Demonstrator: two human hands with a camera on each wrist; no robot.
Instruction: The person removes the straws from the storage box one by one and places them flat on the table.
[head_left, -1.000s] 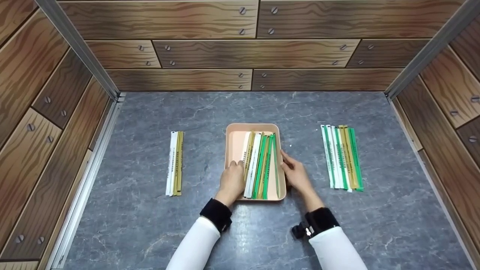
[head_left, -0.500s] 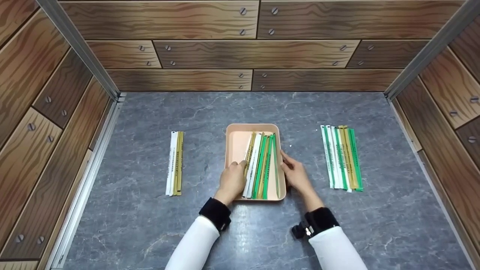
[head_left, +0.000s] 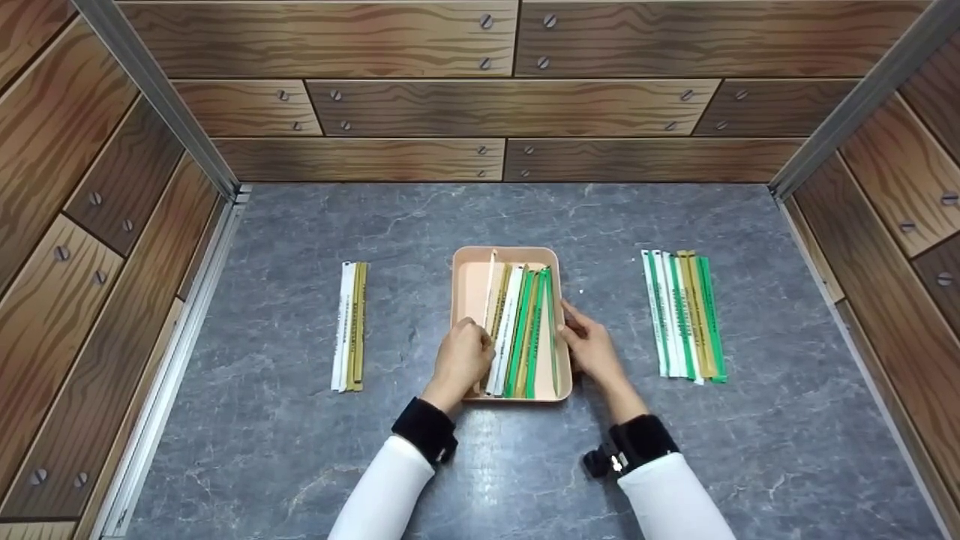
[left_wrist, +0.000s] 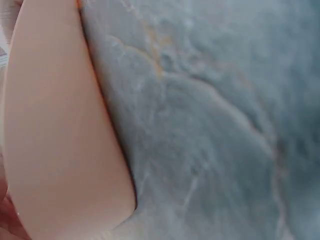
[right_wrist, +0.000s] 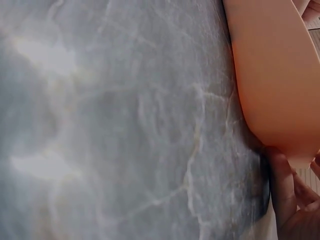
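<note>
A shallow peach tray (head_left: 470,279) stands in the middle of the head view, holding several long thin paper-wrapped sticks (head_left: 516,315) in white, gold and green, side by side on its right part. Inside the tray, my left hand (head_left: 462,356) pinches a narrow white wrapped stick (head_left: 490,289), turned edge-on, apart from the row; its lower end is mostly hidden by the hand. My right hand (head_left: 592,351) grips the tray's right wall. The right wrist view shows its fingers (right_wrist: 283,187) at the tray's outer wall (right_wrist: 275,80). In the left wrist view the tray's outer wall (left_wrist: 65,125) hides most of the left hand.
A small group of white and gold wrapped sticks (head_left: 350,326) lies left of the tray. To its right lies a larger group in white, green and gold (head_left: 682,315). Wood-patterned walls (head_left: 502,109) close off the back and sides of the grey marbled surface (head_left: 420,217).
My left hand has drawn the white stick away from the row and turned it edge-on, its far end now near the tray's back wall. The right hand keeps its hold on the tray.
</note>
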